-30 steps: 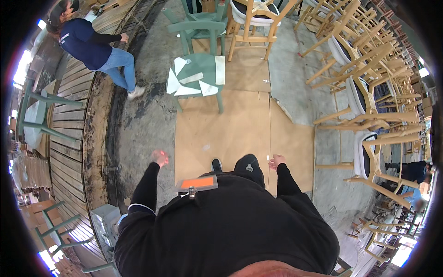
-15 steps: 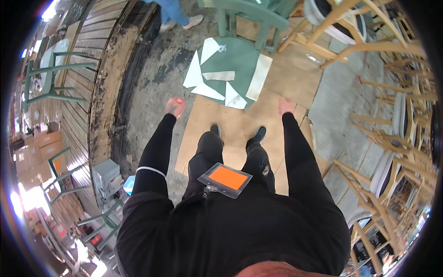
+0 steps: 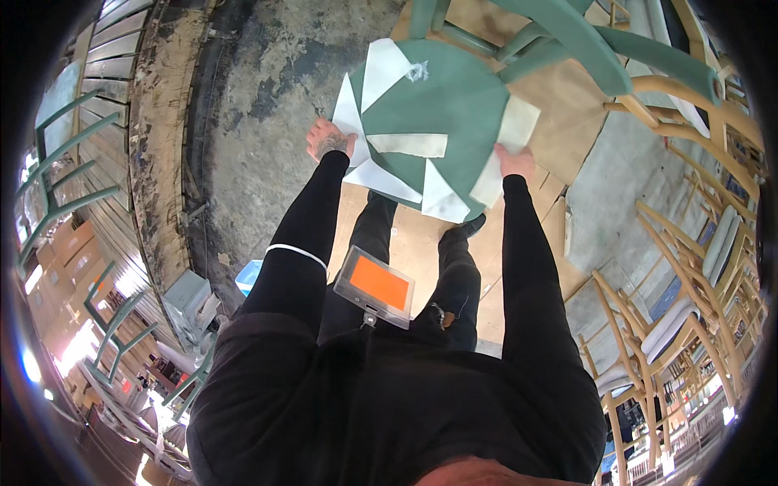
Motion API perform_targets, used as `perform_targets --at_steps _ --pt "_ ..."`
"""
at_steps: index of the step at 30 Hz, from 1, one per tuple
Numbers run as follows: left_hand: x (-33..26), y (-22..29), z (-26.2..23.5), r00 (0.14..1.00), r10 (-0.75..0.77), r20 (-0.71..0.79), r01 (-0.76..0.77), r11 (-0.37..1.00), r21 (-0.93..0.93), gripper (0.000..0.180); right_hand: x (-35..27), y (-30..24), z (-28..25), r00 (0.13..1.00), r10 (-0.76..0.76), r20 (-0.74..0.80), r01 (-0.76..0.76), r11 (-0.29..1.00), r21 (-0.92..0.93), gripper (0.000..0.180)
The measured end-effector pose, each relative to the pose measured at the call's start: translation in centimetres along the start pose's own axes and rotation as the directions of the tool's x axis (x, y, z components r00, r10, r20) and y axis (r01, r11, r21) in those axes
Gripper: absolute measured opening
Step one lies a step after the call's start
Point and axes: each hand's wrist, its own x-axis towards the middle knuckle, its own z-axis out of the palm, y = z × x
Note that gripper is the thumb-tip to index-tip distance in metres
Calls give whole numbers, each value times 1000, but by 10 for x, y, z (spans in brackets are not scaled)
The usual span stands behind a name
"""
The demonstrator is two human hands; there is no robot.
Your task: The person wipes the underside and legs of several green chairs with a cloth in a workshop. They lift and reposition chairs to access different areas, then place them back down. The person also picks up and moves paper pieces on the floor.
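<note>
A round green chair seat (image 3: 405, 101) is in front of me, with several white angular pieces lying around its edge. A pale strip (image 3: 409, 145) lies across its middle, and a longer pale strip (image 3: 519, 121) overhangs the right rim. My left hand (image 3: 328, 139) is at the left rim beside a white piece (image 3: 347, 113), its fingers curled and partly hidden. On the opposite rim my right hand (image 3: 516, 162) is closed, thumb side over the long strip and fingers out of sight below. The chair's curved green back (image 3: 575, 44) rises at the far right.
Brown cardboard (image 3: 559, 117) covers the floor beneath the chair. Wooden chairs (image 3: 697, 275) crowd the right side. On the left a worn ledge (image 3: 154, 146) runs alongside, with a green chair frame (image 3: 73, 174) beyond it. A blue container (image 3: 247, 278) stands by my left arm.
Both hands have come from beside my legs to opposite rims of the seat. The seat appears larger and closer, and the chair's back has shifted right in view.
</note>
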Motion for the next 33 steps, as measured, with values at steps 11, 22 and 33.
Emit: perform_targets --at_steps 11,22,33 --pt "105 -85 12 951 257 171 -92 766 -636 42 -73 -109 22 365 -715 596 870 491 55 22" --pt "111 -59 -49 892 438 -116 -368 552 -748 32 -45 -137 15 602 -682 415 767 639 -61 40" --pt "-8 -1 3 640 768 1 -765 638 89 29 -171 -18 49 860 -341 380 476 805 -355 56"
